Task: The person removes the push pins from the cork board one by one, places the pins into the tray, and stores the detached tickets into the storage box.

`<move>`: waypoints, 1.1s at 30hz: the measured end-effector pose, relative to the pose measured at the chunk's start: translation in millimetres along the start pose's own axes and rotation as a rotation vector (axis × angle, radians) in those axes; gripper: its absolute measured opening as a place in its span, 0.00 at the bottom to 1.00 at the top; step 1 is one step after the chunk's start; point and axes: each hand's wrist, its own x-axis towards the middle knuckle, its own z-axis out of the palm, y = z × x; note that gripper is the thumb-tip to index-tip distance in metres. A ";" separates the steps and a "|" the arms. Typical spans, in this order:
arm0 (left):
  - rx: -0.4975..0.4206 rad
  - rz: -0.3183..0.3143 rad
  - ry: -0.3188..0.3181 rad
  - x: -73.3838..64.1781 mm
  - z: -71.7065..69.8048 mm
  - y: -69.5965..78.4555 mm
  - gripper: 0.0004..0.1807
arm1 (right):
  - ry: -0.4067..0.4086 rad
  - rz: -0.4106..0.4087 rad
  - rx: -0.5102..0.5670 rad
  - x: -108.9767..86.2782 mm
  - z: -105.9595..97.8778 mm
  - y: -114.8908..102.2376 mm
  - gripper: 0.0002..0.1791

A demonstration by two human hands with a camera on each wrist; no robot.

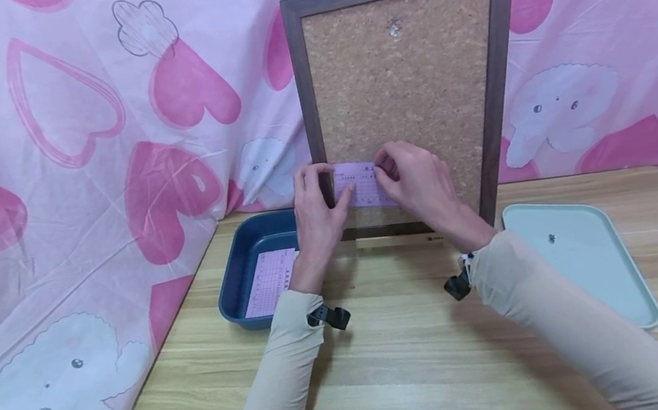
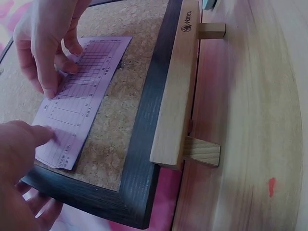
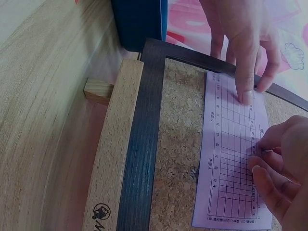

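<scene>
A pink printed paper slip lies sideways against the lower part of a dark-framed corkboard. My left hand grips the board's left edge, its thumb pressing the slip's left end and its fingers reaching behind the frame. At the slip's upper edge, my right hand has thumb and fingers drawn together in a pinch. Those fingertips hide most of what is between them, and I cannot tell what it is. In the right wrist view the slip lies nearly flat on the cork.
A blue bin with another pink slip stands left of the board. To the right lies a pale green tray with a small metallic piece. A shiny cluster sits high on the cork. A wooden stand supports the board.
</scene>
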 end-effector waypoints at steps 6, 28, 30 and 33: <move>0.063 -0.006 0.043 -2.0 3.2 -1.2 0.29 | 0.006 -0.001 -0.004 0.0 0.1 0.0 0.06; -0.021 -0.034 0.021 3.5 2.7 -0.8 0.27 | 0.003 -0.007 -0.010 0.0 -0.5 1.3 0.07; -0.040 -0.046 0.014 3.8 1.7 -0.1 0.26 | 0.002 -0.010 -0.011 0.0 -0.5 1.0 0.07; -0.081 -0.064 0.007 3.9 -0.2 1.4 0.23 | 0.002 -0.016 -0.014 -0.2 -0.6 0.2 0.07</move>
